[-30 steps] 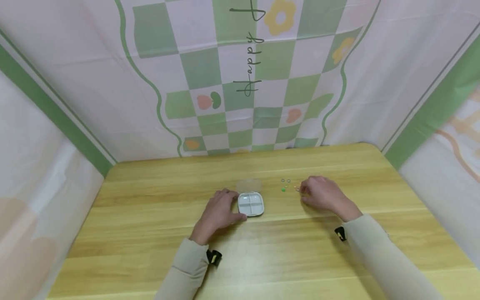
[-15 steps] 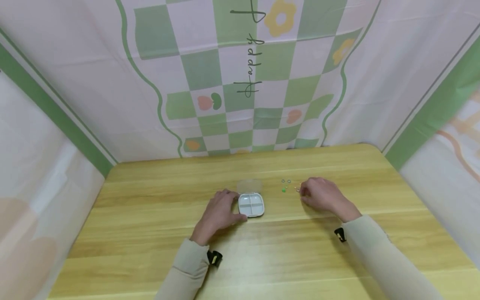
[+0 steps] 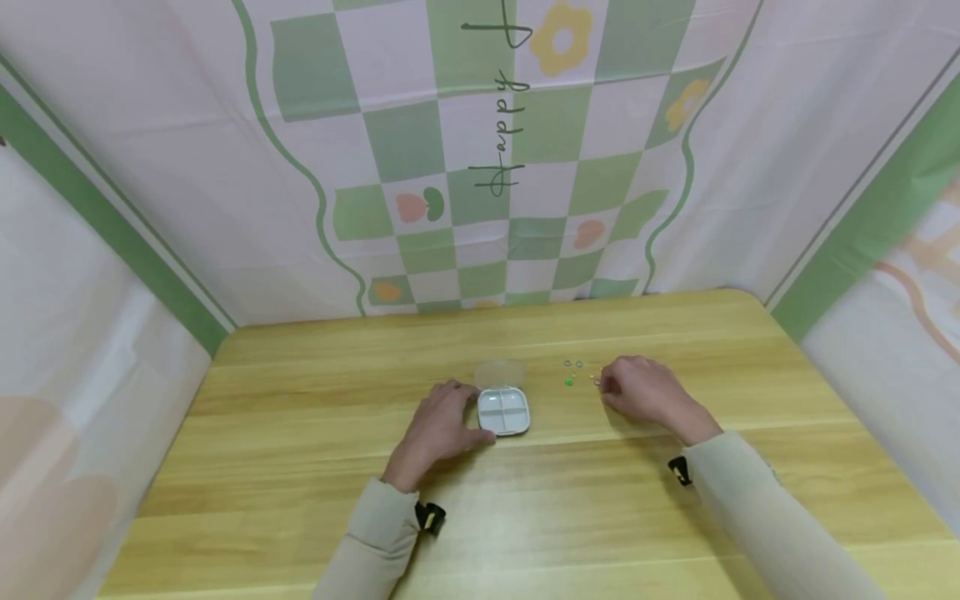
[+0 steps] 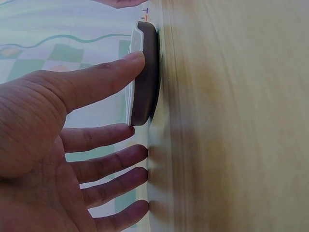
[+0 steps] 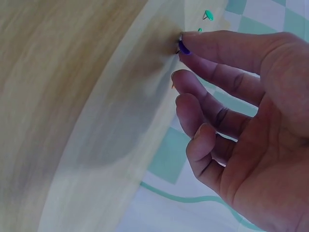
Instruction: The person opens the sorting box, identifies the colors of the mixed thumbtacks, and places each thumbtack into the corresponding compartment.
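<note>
In the head view a small pill box [image 3: 503, 412], white inside and divided into several compartments, lies on the table with its clear lid [image 3: 500, 374] folded back. My left hand [image 3: 441, 421] holds it at the side. The thumb [image 4: 113, 75] presses the dark outer wall, the index fingertip is at a corner, and the other fingers spread over the tabletop. To the right of the box, my right hand [image 3: 647, 389] pinches a purple thumbtack [image 5: 183, 47] between thumb and index finger, close over the wood. Its remaining fingers are loosely bent.
A green thumbtack [image 5: 208, 15] and several other tiny pieces lie on the wooden table [image 3: 337, 517], just left of the right hand. Patterned cloth [image 3: 472, 225] hangs behind the table and along both sides.
Both hands keep nearly the same place. The whole head view shifts slightly downward; the box and the tiny pieces stay where they were on the table.
</note>
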### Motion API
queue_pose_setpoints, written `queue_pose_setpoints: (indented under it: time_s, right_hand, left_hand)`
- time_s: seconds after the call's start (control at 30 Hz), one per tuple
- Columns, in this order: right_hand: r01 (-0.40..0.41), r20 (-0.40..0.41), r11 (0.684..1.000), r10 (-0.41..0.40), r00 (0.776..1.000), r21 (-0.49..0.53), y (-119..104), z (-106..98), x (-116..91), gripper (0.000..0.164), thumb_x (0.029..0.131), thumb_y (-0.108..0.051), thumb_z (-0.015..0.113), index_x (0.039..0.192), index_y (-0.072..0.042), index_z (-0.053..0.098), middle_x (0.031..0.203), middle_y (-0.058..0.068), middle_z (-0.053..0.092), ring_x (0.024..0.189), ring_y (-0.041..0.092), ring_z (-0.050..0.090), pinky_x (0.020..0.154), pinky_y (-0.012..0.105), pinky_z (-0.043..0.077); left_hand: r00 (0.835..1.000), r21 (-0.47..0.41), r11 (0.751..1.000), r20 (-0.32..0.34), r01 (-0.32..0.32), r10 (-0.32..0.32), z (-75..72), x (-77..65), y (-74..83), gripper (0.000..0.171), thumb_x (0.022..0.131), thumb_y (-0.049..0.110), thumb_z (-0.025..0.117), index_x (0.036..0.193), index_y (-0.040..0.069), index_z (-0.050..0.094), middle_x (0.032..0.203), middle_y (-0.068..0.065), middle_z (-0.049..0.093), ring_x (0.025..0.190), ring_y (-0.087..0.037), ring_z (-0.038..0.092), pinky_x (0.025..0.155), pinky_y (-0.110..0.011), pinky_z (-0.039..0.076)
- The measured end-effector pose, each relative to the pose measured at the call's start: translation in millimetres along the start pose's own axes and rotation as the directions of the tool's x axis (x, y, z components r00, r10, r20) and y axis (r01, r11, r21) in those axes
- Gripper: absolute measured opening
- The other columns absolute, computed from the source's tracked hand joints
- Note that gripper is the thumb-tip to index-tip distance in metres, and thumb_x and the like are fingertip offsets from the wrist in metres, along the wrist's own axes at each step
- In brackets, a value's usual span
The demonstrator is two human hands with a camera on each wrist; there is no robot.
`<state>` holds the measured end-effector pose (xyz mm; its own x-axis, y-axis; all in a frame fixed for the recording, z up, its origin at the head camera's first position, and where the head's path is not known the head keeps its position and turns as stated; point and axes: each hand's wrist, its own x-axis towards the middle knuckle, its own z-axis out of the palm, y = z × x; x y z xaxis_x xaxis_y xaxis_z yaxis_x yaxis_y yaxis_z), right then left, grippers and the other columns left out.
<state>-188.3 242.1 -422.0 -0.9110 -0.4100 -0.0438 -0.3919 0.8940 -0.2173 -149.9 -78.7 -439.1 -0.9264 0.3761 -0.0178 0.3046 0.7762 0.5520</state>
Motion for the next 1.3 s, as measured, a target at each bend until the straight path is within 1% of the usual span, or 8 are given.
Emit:
queue_pose_setpoints:
  time_s: [0.13, 0.33, 0.63, 0.8, 1.0, 1.3]
  right_hand:
    - [-0.018, 0.018, 1.0, 0.018, 1.0, 0.001, 2.2, 0.6, -0.4, 0.004, 0.08, -0.022, 0.066, 0.078, -0.019, 0.063, 0.076, -0.008, 0.055, 0.07, 0.012, 0.05, 0.062, 0.035, 0.042]
    - [-0.04, 0.033, 0.999, 0.04, 0.999, 0.008, 1.3, -0.5, -2.0, 0.008, 0.08, -0.019, 0.064, 0.074, -0.02, 0.059, 0.073, -0.007, 0.053, 0.066, 0.012, 0.048, 0.06, 0.033, 0.04]
    - [-0.04, 0.028, 0.999, 0.039, 0.999, 0.019, 0.0, 0.9, -2.1, 0.009, 0.081, -0.017, 0.062, 0.073, -0.02, 0.059, 0.072, -0.007, 0.052, 0.064, 0.013, 0.046, 0.058, 0.032, 0.039]
    - [-0.024, 0.003, 0.999, 0.024, 1.0, 0.026, -2.0, 0.6, -0.2, 0.009, 0.083, -0.02, 0.062, 0.074, -0.02, 0.059, 0.072, -0.007, 0.052, 0.064, 0.012, 0.046, 0.058, 0.032, 0.039]
    - [0.007, -0.053, 0.999, -0.005, 0.999, 0.034, -9.3, -0.5, 3.0, 0.004, 0.082, -0.023, 0.064, 0.08, -0.019, 0.063, 0.078, -0.007, 0.055, 0.071, 0.012, 0.051, 0.065, 0.034, 0.044]
    - [0.042, -0.121, 0.995, -0.031, 0.992, 0.092, -25.3, -5.1, 8.1, 0.005, 0.081, -0.023, 0.067, 0.08, -0.021, 0.062, 0.082, -0.008, 0.055, 0.075, 0.012, 0.052, 0.067, 0.035, 0.043]
  left_hand:
    - [1.0, -0.001, 1.0, 0.001, 0.003, -0.003, 1.2, -0.3, 0.3, 0.068, 0.071, 0.043, 0.075, 0.125, 0.008, 0.054, 0.118, -0.008, 0.053, 0.107, -0.025, 0.046, 0.089, -0.041, 0.037]
    - [1.0, 0.007, 1.0, 0.003, 0.005, -0.005, 2.0, -0.3, 0.5, 0.069, 0.071, 0.044, 0.075, 0.125, 0.008, 0.053, 0.118, -0.007, 0.053, 0.107, -0.024, 0.046, 0.089, -0.041, 0.037]
    - [1.0, 0.008, 1.0, 0.009, 0.01, -0.01, 2.9, 0.1, -0.6, 0.069, 0.071, 0.045, 0.074, 0.126, 0.009, 0.053, 0.12, -0.007, 0.052, 0.109, -0.024, 0.046, 0.09, -0.041, 0.037]
    - [1.0, 0.008, 1.0, 0.011, 0.01, -0.01, 2.4, 0.3, -0.2, 0.069, 0.071, 0.045, 0.074, 0.126, 0.008, 0.053, 0.12, -0.007, 0.052, 0.109, -0.025, 0.046, 0.09, -0.042, 0.037]
    - [1.0, 0.01, 1.0, 0.008, 0.007, -0.007, 1.6, 0.7, -0.2, 0.069, 0.071, 0.044, 0.075, 0.125, 0.008, 0.053, 0.12, -0.008, 0.053, 0.109, -0.025, 0.046, 0.09, -0.041, 0.037]
    - [1.0, 0.008, 1.0, -0.001, -0.002, 0.002, 0.6, 0.8, -1.2, 0.068, 0.071, 0.043, 0.075, 0.125, 0.007, 0.053, 0.12, -0.009, 0.053, 0.108, -0.026, 0.046, 0.089, -0.042, 0.037]
